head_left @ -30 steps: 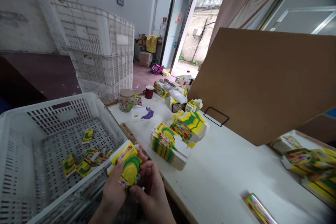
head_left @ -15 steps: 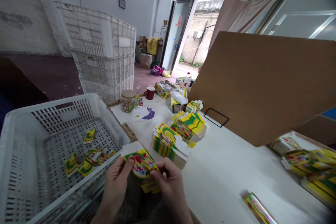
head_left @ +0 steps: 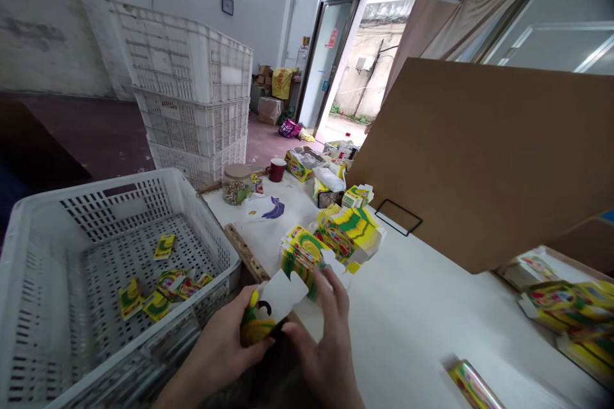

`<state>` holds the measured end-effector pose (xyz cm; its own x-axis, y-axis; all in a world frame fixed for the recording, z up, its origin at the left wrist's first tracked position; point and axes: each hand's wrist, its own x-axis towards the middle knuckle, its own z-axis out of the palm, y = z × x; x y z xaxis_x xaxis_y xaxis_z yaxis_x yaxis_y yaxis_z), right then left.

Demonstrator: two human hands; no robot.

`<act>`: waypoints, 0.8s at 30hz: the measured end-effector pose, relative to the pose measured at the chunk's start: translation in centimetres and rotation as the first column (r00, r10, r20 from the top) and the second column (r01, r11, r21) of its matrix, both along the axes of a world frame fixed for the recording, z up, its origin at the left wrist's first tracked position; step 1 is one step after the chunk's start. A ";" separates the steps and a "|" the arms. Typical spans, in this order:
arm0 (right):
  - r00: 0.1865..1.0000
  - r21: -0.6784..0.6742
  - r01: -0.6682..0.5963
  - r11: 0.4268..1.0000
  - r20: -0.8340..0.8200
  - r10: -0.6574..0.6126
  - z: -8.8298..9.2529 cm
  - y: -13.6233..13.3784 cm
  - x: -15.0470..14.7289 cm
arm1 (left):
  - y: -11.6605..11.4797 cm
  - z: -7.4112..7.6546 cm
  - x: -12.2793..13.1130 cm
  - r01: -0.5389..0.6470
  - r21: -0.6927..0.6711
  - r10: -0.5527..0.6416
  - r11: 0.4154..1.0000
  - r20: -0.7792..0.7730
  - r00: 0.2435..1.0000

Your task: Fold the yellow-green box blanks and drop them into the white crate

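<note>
My left hand [head_left: 225, 348] is closed around a small yellow-green carton [head_left: 282, 294], whose white inner flaps stand up at its open end. To the right of it, my right hand [head_left: 323, 339] has its thumb and fingers apart, with nothing visible between them. Its fingertips overlap the near edge of a stack of flat cartons [head_left: 302, 248] in the view; whether they touch it I cannot tell. Behind that lies a second fanned stack of cartons [head_left: 348, 230].
At left, a white plastic crate [head_left: 119, 201] holds several small cartons [head_left: 165, 246]. On the white table [head_left: 398, 319] are a jar [head_left: 236, 185], a red mug [head_left: 276, 170], a wrapped packet [head_left: 472, 383] and a large leaning cardboard sheet [head_left: 480, 160]. More cartons [head_left: 566, 300] lie at right.
The carton, flattish between both hands before, is now opened out in my left hand with its flaps up. My right hand has let go and its fingers have spread upward.
</note>
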<state>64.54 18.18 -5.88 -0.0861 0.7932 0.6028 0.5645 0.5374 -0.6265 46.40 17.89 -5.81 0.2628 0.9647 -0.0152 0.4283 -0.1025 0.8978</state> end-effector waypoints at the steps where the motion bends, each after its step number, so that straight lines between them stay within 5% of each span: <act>1: 0.991 -0.119 -0.009 0.993 -0.130 -0.006 -0.6 0.0 -0.1 | -0.3 -0.6 0.3 -0.020 0.018 0.020 1.000 -0.015 1.000; 2: 0.961 -0.255 -0.083 0.963 -0.276 0.010 -1.2 0.0 -0.2 | -0.6 -1.3 0.5 -0.032 0.046 0.033 0.998 -0.026 0.999; 4: 0.817 -0.455 -0.365 0.812 -0.575 0.045 -2.2 -0.1 -0.8 | -1.1 -2.7 1.0 -0.061 0.142 0.067 0.988 -0.034 0.997; 6: 0.628 -0.474 -0.607 0.638 -0.778 0.018 -2.7 -0.4 -1.5 | -1.5 -3.7 1.2 -0.058 0.287 0.072 0.956 -0.037 0.997; 8: 0.546 -0.438 -0.683 0.585 -0.837 0.011 -2.7 -0.5 -2.1 | -1.5 -4.3 1.2 -0.034 0.418 0.054 0.908 -0.037 0.998; 12: 0.678 -0.476 -0.560 0.678 -0.733 0.045 -2.2 -0.2 -2.2 | -1.2 -4.2 0.7 -0.052 0.539 0.093 0.841 -0.050 0.994; 18: 0.781 -0.415 -0.535 0.736 -0.575 0.243 -2.9 -1.3 -1.4 | -1.1 -3.5 0.7 -0.007 0.336 -0.011 0.942 0.052 0.999; 24: 0.887 -0.395 -0.390 0.832 -0.404 0.224 -3.5 -1.3 -1.5 | -1.0 -3.2 1.3 -0.050 0.276 0.021 0.960 0.109 0.994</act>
<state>63.01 16.86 -9.37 -0.2365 0.9466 0.2189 0.1358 0.2553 -0.9573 47.67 16.90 -9.02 0.2140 0.9356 0.2808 0.3424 -0.3410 0.8755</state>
